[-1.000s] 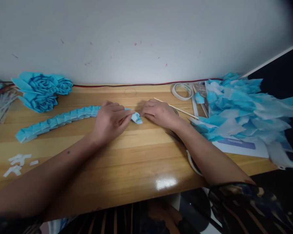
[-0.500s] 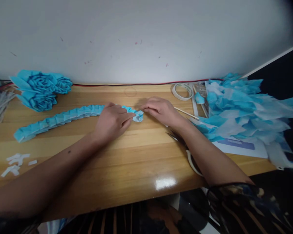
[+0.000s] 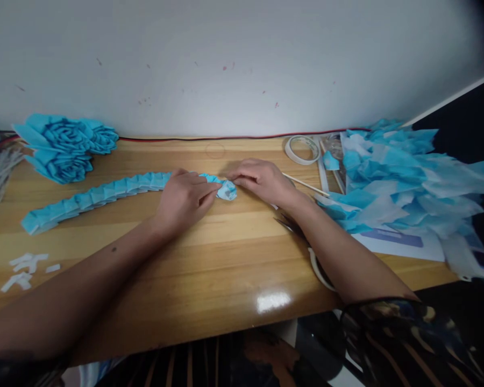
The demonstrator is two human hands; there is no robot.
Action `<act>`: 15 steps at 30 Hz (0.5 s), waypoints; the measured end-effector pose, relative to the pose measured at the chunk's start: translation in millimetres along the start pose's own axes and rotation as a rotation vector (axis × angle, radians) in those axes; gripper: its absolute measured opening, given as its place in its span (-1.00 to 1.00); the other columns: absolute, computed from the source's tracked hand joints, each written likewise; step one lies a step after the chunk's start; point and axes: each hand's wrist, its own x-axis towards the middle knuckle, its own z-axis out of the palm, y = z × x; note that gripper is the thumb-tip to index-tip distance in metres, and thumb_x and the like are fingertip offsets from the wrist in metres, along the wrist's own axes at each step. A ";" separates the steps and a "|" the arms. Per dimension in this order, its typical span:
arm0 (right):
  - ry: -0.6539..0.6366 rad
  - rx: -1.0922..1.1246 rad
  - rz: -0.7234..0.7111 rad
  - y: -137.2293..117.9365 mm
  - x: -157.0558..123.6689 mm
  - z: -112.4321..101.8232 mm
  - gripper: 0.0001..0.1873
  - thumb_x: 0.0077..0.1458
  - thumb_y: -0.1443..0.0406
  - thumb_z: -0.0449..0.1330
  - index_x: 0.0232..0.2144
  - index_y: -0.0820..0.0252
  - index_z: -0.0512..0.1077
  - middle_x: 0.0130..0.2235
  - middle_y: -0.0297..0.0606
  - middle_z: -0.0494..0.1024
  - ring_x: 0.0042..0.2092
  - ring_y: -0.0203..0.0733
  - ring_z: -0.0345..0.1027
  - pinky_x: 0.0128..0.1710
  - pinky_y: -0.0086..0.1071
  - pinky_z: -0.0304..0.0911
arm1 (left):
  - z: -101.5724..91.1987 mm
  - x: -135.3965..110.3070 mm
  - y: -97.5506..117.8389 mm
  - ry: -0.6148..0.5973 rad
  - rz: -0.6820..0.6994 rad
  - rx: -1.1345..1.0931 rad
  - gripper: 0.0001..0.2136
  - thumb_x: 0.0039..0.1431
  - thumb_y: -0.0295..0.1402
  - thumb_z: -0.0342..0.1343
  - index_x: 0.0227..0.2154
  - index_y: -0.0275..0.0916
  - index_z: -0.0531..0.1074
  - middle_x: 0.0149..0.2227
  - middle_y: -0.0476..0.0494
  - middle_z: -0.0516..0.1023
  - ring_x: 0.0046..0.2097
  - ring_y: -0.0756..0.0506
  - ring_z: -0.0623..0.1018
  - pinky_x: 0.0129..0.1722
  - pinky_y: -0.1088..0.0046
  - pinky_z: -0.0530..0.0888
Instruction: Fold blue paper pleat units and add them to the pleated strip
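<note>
The wooden desk (image 3: 210, 269) stands against a pale, marked wall (image 3: 242, 64). Thin white strips (image 3: 0, 174) lie at the left edge; a clear bag around them is hard to confirm. The pleated blue strip (image 3: 92, 200) extends across the desk, left of centre, its curled end between the hands. The left hand (image 3: 187, 201) covers a section, its grip closed on the strip near that end. The right hand (image 3: 262, 183) has its fingertips pinched together beside the end; their contents cannot be determined. The right forearm partly conceals the scissors (image 3: 317, 269). Heaped blue sheets (image 3: 407, 177) overlap a printed white sheet (image 3: 433, 250).
</note>
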 end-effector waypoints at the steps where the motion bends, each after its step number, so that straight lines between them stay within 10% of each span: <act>1: -0.009 -0.002 0.006 0.0 0.2 0.0 -0.76 0.32 0.35 0.19 -0.07 0.10 0.62 -0.08 -0.23 0.69 -0.06 -0.12 0.52 -0.03 -0.29 0.32 | 0.2 0.1 0.0 0.000 -0.005 0.002 -0.69 0.47 -0.36 -0.03 -0.26 -0.16 0.63 -0.50 -0.04 0.54 -0.39 -0.09 0.47 -0.31 0.30 0.18; 15: -0.032 -0.247 -0.008 -10.2 0.3 2.8 -0.84 0.34 0.34 0.15 -0.18 0.16 0.55 -0.16 -0.17 0.64 -0.14 -0.11 0.44 -0.23 -0.33 0.14 | -4.7 2.6 4.8 -0.060 0.099 0.141 -0.72 0.43 -0.42 -0.02 -0.27 -0.18 0.61 -0.48 -0.07 0.54 -0.36 -0.12 0.47 -0.30 0.26 0.21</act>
